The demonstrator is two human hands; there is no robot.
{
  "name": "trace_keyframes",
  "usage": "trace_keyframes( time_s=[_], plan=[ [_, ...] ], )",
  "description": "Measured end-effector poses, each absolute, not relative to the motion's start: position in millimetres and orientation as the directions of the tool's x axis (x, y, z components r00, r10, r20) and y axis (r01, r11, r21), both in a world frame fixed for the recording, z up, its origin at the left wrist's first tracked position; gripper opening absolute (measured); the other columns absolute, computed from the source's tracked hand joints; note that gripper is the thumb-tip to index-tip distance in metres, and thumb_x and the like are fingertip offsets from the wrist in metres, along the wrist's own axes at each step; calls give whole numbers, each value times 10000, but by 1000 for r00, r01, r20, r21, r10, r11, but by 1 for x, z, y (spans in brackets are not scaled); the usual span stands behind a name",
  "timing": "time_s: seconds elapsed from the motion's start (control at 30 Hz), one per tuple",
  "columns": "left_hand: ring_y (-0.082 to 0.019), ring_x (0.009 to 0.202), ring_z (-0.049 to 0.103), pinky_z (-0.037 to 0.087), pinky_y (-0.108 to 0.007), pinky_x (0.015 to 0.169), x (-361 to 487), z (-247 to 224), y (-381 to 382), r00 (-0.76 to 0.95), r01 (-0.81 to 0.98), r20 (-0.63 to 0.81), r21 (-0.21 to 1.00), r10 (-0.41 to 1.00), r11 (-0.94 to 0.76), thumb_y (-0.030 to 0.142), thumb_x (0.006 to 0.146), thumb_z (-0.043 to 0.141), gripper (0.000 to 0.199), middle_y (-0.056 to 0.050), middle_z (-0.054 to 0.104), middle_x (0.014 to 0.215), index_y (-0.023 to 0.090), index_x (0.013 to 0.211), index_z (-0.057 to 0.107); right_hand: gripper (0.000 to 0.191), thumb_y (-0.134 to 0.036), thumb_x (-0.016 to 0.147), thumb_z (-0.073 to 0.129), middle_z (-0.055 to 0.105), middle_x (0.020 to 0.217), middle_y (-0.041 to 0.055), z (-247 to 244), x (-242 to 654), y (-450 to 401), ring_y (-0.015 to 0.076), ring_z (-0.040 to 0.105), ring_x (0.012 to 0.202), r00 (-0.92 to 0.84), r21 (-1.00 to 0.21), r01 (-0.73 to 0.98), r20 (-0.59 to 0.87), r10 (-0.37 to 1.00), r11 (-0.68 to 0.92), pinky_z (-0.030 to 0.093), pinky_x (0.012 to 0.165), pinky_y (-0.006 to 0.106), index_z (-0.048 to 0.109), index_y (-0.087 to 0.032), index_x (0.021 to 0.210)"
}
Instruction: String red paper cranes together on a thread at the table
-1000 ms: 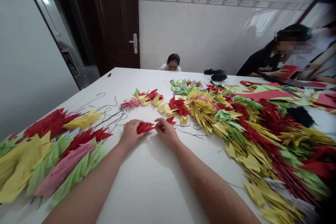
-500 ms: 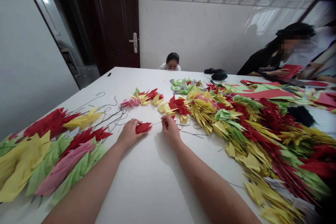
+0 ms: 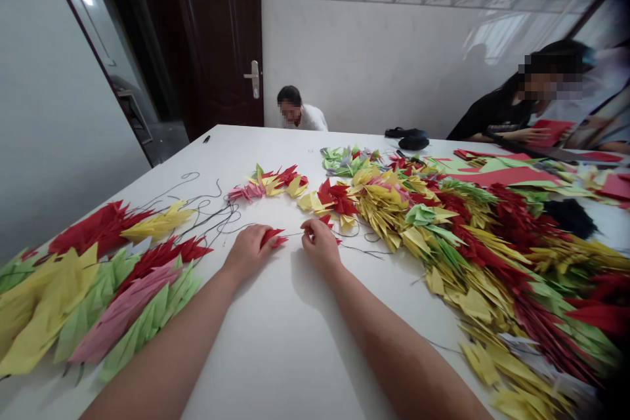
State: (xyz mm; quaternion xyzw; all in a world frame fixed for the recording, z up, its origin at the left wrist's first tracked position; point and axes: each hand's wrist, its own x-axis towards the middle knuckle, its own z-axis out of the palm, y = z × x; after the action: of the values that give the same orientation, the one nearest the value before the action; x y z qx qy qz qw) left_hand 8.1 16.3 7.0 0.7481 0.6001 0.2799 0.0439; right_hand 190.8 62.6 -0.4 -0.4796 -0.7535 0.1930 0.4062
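Note:
My left hand [image 3: 247, 251] is closed around a small stack of red folded paper pieces [image 3: 274, 235], whose pointed tips stick out past the fingers. A thin dark thread [image 3: 294, 235] runs from that stack across to my right hand [image 3: 319, 247]. The fingers of my right hand are pinched on the thread, low over the white table [image 3: 266, 328]. Just behind the right hand, partly covered by it, lie more red folded paper pieces [image 3: 326, 220]. Beyond both hands is a short row of pink, yellow and red folded papers [image 3: 268, 184].
Strung bundles of yellow, green, pink and red folded paper [image 3: 123, 308] lie at left with loose threads [image 3: 211, 210]. A long heap of similar pieces [image 3: 457, 256] fills the right side. A person in white [image 3: 312, 118] is behind the table; another in black [image 3: 492, 108] holds red paper.
My left hand has closed further over the red paper stack, so less of it shows. My right hand has barely moved. The person behind the table has shifted left.

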Motion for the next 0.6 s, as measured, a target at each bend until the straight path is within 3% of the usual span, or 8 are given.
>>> trace_keyframes(
  time_s=[0.27,0.4,0.5,0.6],
  plan=[
    [-192,971,534,399,-375,908,4,-3,21,104,849,420,435,902,-300,251,892,317,273,-69,615,1029,157,1052,518,191,-115,658,421,556,757,31,-1,190,59,167,509,756,-216,-648,595,441,871,475,409,680,278,543,-193,783],
    [-200,974,539,398,-372,905,3,-2,21,105,892,401,367,910,-265,183,865,356,259,-67,622,1035,162,1053,533,156,-146,703,443,584,804,45,3,191,58,175,518,799,-219,-592,560,569,793,579,416,738,298,564,-190,791],
    [-215,997,534,380,-383,918,2,-1,21,38,933,392,316,919,-174,90,809,389,297,-66,623,1055,168,1047,548,139,-235,767,451,603,865,63,11,197,63,192,514,870,-111,-562,546,687,718,621,395,826,336,577,-186,798],
    [-226,1013,530,357,-399,937,0,0,20,-37,948,398,304,917,-93,31,766,393,355,-77,620,1070,160,1057,551,180,-289,784,436,604,863,71,20,211,74,199,517,877,55,-643,533,675,735,550,395,827,344,577,-179,796]
  ],
)
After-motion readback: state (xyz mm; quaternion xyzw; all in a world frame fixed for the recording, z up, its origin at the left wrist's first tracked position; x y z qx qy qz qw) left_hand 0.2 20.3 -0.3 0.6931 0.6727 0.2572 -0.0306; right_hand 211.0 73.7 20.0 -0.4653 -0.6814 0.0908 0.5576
